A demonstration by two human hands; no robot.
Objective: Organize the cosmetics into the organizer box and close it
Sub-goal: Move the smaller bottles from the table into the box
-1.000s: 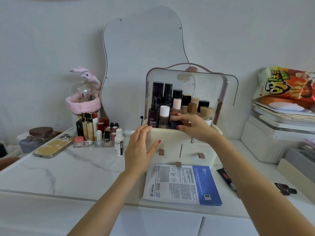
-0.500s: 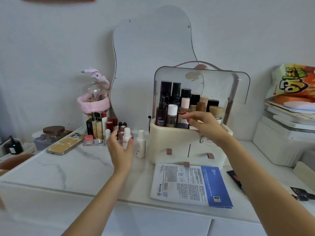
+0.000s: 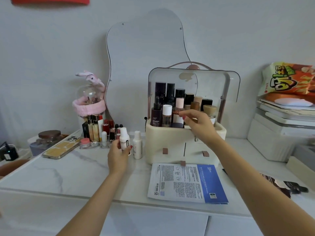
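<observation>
The organizer box [image 3: 184, 147], cream with small brown drawer pulls, stood at the centre of the worktop [image 3: 71, 171] with its clear lid [image 3: 213, 82] raised and rows of bottles upright in its top compartment. One dark dropper bottle [image 3: 156, 114] at the front left read "YOUTH CODE". The right hand [image 3: 198, 124] reached over the front rim among the bottles, its fingers [image 3: 185, 114] loosely curled beside a pink-capped bottle [image 3: 178, 110]; whether they gripped anything could not be determined. The left hand [image 3: 118, 155] held a small white bottle [image 3: 124, 139] just left of the box, fingers wrapped round its lower half, its black label lettered vertically beginning "KLCH"; whether the bottle stood on the worktop or was lifted could not be told. A second white bottle [image 3: 137, 145] stood between it and the box.

The worktop was white marble-patterned stone against a pale grey wall, with a wavy-edged mirror [image 3: 146, 53] leaning behind the box. A printed sachet [image 3: 185, 183], white and blue, lay flat touching the box front; its text was too small to read. A clear tray of lipsticks [image 3: 98, 133] stood to the left, with a phone [image 3: 62, 148] and a brown-lidded jar [image 3: 49, 138] beyond. A snack bag [image 3: 288, 79] with Korean lettering rested on white storage boxes [image 3: 279, 133] at the right
</observation>
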